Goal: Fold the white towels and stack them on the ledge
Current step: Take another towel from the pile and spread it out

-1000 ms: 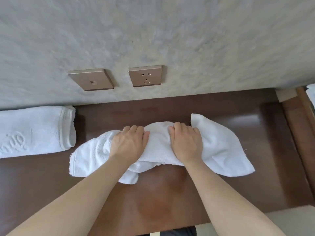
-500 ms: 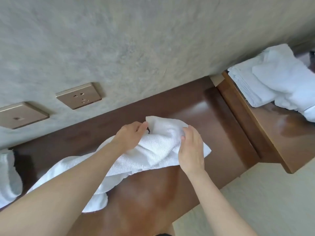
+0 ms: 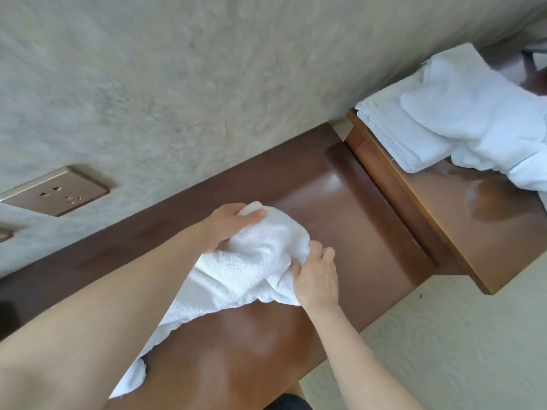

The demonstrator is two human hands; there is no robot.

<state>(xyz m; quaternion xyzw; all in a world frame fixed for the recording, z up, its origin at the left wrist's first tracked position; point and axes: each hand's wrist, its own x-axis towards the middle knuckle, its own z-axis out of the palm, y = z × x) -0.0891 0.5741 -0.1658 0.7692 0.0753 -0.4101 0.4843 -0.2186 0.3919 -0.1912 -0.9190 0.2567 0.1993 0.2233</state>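
our left hand (image 3: 228,224) and right hand (image 3: 316,279) grip the bunched white terry towel (image 3: 254,261) on the dark wooden ledge (image 3: 340,208); its tail runs under our left forearm.

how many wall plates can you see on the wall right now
2. One socket plate sits on the wall above the ledge at left; a second plate is cut off by the left edge. Others may lie outside view.

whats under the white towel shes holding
The dark wooden ledge lies under the white towel. The stretch beneath the cloth and the left hand is covered.
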